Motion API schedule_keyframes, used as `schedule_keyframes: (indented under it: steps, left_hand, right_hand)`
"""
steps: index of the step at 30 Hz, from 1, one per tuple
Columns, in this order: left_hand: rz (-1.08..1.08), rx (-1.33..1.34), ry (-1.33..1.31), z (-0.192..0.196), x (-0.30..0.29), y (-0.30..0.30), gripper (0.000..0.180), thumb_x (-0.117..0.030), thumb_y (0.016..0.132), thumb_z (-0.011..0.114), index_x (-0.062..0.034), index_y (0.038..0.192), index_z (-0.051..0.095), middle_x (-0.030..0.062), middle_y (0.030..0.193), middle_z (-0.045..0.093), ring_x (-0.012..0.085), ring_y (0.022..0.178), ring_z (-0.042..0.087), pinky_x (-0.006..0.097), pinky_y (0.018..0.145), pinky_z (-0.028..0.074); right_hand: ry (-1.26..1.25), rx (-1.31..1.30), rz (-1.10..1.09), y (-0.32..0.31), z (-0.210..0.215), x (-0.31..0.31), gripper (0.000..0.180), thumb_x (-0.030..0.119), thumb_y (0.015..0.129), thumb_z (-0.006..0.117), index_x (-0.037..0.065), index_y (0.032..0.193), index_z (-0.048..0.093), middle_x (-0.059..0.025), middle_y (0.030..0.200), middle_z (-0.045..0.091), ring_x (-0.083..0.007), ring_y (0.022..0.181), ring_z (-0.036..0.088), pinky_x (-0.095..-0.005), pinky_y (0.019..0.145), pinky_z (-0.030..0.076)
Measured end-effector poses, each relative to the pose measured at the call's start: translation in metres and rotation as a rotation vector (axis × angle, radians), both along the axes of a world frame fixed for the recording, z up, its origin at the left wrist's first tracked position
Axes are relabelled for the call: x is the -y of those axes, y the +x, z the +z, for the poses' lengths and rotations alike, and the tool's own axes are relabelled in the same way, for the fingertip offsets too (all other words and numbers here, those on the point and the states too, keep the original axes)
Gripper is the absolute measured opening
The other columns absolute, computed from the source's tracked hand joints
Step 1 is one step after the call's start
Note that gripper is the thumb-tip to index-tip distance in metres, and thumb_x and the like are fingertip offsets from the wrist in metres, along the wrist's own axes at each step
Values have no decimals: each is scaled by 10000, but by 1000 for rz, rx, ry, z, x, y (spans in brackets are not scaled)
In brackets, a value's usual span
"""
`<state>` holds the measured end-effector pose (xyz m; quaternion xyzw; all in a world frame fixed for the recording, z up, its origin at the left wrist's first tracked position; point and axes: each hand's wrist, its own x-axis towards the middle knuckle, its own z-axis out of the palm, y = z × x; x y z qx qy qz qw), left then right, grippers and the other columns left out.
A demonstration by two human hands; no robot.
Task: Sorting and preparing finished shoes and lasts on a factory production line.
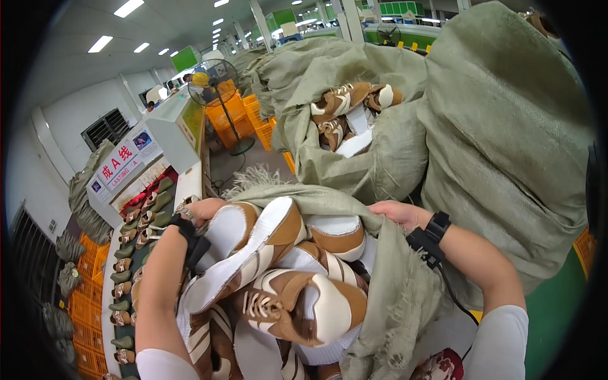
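Olive sack with a frayed mouth stands before the person, filled with brown-and-white shoes. The right hand pinches its rim; the left hand is across the mouth, fingers partly hidden, so its grip I cannot tell. Beyond sits a second sack; leftward, orange crates.

Frayed olive sack, mouth open, carries a jumbled pile of brown-and-white shoes, several with white undersides up. Can't really tell what the sack itself sits on. Line bench on the left: brown shoes and green foot-shaped forms in rows. Grey floor: round fan base stands on it.
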<state>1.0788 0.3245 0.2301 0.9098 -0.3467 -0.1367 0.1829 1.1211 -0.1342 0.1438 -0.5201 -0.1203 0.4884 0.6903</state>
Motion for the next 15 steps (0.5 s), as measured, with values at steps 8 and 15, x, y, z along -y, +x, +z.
schedule_keyframes:
  steps: [8,15]
  left_hand:
    - [705,-183,-225,14,58,-28,315,-225,861,561,41,1031,560,89,998,625,153,889,569,303,770,458]
    - [632,-411,-212,-2,40,-7,294,-221,896,525,13,1071,563,75,1024,597,146,913,561,294,777,471]
  right_hand:
    - [20,-26,-105,-6,-18,5,548,519,875,484,52,1155,552,-47,1028,617,-113,829,586,-273,767,476]
    - [-342,585,-8,-6,7,5,478,439,899,498,7,1074,607,-33,981,620,-86,863,547,-240,777,437]
